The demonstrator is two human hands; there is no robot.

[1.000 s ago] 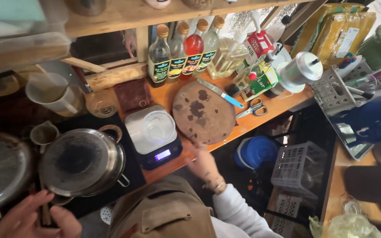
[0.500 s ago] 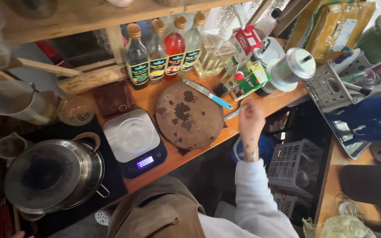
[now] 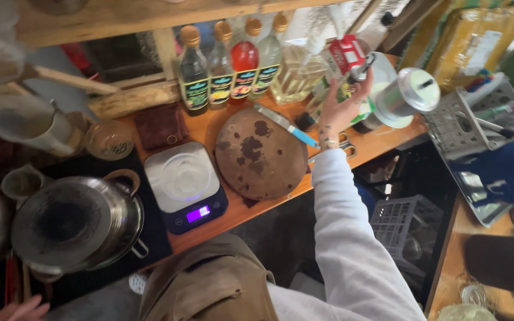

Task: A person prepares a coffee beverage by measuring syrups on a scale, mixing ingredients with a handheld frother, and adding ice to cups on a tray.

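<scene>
A: What is seen nearest the body?

B: The left hand (image 3: 22, 309) is seen low at the frame's edge, below the covered steel pot (image 3: 75, 223). Only its fingertips show, so whether they are spread or curled cannot be told. Nothing is seen held in them.

A: And the right hand?

B: The right hand (image 3: 343, 107) is stretched out on a white sleeve (image 3: 352, 249), past the round wooden board (image 3: 262, 153). Its fingers (image 3: 361, 83) are loosely apart and half curled, with the tips raised toward a small dark-capped object (image 3: 359, 66) among the packets; whether that object is already pinched cannot be told. The blue-handled knife (image 3: 287, 126) lies just on the thumb side of the wrist, across the board's rim.

A: How is such a reach judged best done?

B: The wrist is best kept high, it is judged, so that the knife below it is not dragged. The fingertips should be closed on the one object only, since the red-and-white carton (image 3: 347, 52) stands just beyond the fingertips and the metal canister (image 3: 408, 95) just outward of the little finger; both look easily knocked. The row of bottles (image 3: 230, 65) stands well to the thumb side and is not at risk.

A: And farther off?

B: The scale (image 3: 185, 185) sits well back from the fingers, between board and pot.
</scene>
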